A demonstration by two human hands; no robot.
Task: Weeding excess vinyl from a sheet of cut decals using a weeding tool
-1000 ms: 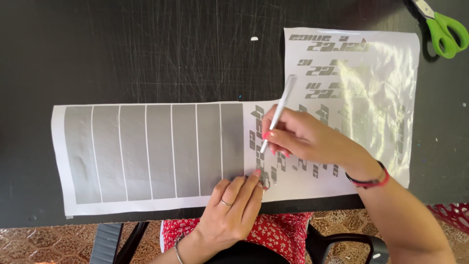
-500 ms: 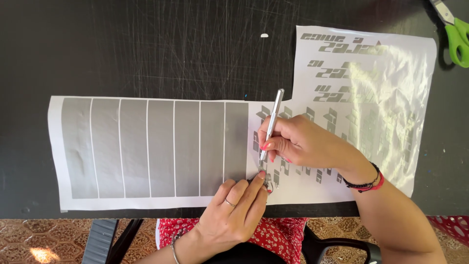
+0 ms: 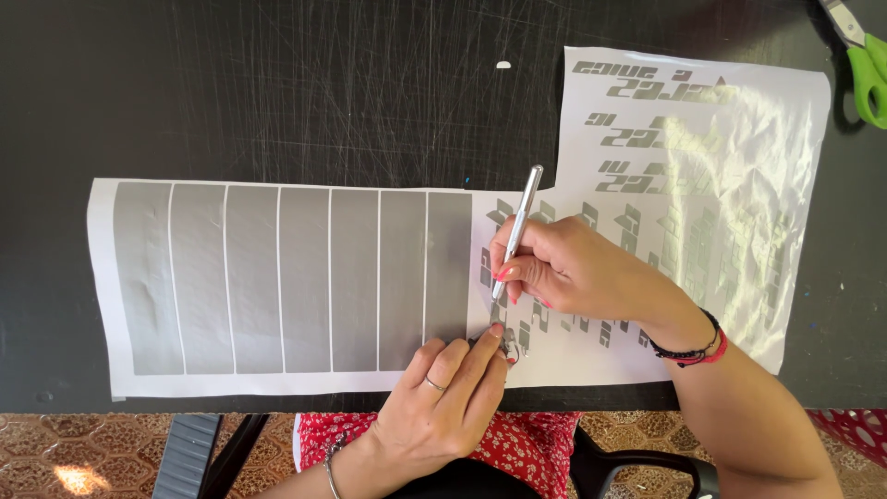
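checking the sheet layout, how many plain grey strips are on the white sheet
7, side by side across the left part of the white sheet, from the left edge strip to the last strip by the left hand.

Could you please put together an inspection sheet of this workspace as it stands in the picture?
Surface: black tabletop, heavily scratched, with a small white speck.
Job's things: white backing sheet carrying seven silver vinyl strips on the left and cut silver shapes on the right, partly under a shiny film; slim silver weeding tool.
Clutter: green-handled scissors at the top right corner.
Grippers: right hand grips the tool, tip down on the sheet; left hand presses fingertips on the sheet's lower edge, pinching a scrap of silver vinyl.
Cables: nothing seen.
Surroundings: patterned floor tiles, black chair frame, red patterned clothing.
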